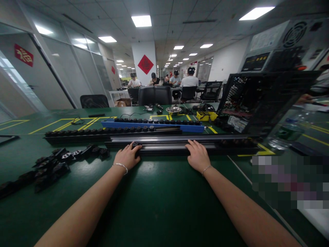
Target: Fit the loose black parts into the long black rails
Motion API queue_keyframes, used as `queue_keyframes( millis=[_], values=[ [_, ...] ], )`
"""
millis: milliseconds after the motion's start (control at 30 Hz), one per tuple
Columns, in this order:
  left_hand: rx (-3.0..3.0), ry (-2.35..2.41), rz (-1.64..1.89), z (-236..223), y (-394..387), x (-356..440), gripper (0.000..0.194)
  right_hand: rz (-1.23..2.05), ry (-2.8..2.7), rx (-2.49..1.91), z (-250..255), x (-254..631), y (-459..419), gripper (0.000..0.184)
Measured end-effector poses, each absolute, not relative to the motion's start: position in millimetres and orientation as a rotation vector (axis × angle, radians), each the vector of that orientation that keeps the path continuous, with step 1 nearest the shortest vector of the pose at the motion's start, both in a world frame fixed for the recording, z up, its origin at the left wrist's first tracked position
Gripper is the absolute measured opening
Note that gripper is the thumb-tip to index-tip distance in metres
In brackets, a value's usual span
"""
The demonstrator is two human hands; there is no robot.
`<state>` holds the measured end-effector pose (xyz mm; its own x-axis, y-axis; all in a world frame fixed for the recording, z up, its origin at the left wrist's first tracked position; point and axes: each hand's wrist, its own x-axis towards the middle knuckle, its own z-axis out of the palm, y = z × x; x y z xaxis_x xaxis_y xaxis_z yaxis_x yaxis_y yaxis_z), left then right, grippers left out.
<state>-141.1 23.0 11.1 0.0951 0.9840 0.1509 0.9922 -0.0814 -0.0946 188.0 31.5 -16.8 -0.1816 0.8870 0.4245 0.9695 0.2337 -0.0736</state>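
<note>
Head view: the near rail (164,148) lies crosswise on the green table (159,199), left hand (126,157) and right hand (198,156) touching it, fingers half-curled; whether either grips, I cannot tell. Beyond sit a blue rail (190,128) and yellow tray (205,117).

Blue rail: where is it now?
In the head view, near centre, the blue rail lies beyond the left hand and right hand, behind a black rail, with the yellow tray past its right end.
</note>
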Motion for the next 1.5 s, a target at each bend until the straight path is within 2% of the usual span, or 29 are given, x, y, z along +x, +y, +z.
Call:
queue_keyframes(
  millis=[400, 767, 900, 1100, 1267, 1500],
  values=[
    [-2.132, -2.066, 0.025, 19, 17, -167, 0.056, -0.302, -2.126, -1.705, -19, 188, 33, 0.05],
    [-1.8, -2.383, -0.147, -3, 0, -221, 0.056, -0.269, -2.117, -1.712, -17, 185, 31, 0.051],
    [-1.736, -2.41, -0.203, -5, -7, -228, 0.05, -0.246, -2.093, -1.679, -15, 185, 30, 0.051],
    [-1.735, -2.162, -0.481, 13, -11, -189, 0.044, -0.218, -1.931, -1.63, -9, 186, 29, 0.042],
    [-1.858, -1.943, -0.717, 21, -14, -133, 0.038, -0.431, -1.557, -1.771, -6, 211, 34, 0.052],
    [-2.126, -1.849, -0.49, -9, -14, -105, 0.052, -0.394, -1.289, -1.95, -10, 243, 39, 0.058]
  ],
)
